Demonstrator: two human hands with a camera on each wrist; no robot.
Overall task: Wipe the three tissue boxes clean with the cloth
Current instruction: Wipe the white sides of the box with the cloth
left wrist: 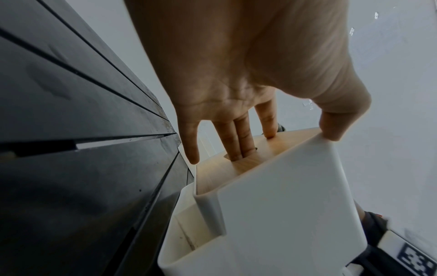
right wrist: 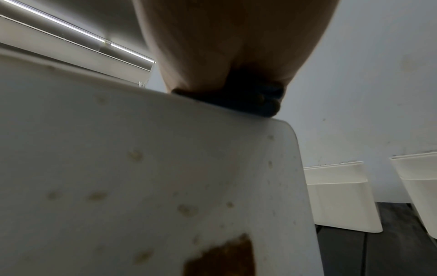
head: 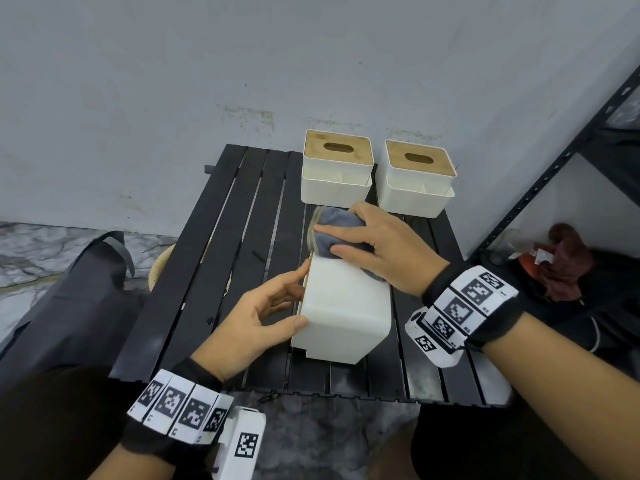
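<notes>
My left hand [head: 258, 318] steadies the tipped tissue box [head: 343, 306] on the worktop [head: 221, 271], thumb on its upper face, fingers at the wooden lid. My right hand [head: 384, 247] presses the cloth [head: 337, 225] flat on its far end; the box's length runs toward me.

l hand [head: 258, 315] + r hand [head: 384, 249], fingers extended

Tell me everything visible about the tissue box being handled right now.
The near tissue box is white plastic with a wooden lid, tipped on its side on the black slatted table. The left hand steadies it, two fingers in the lid slot, thumb on a corner. The right hand presses a grey-blue cloth onto its upturned face. The right wrist view shows brownish spots and a brown smear.
</notes>
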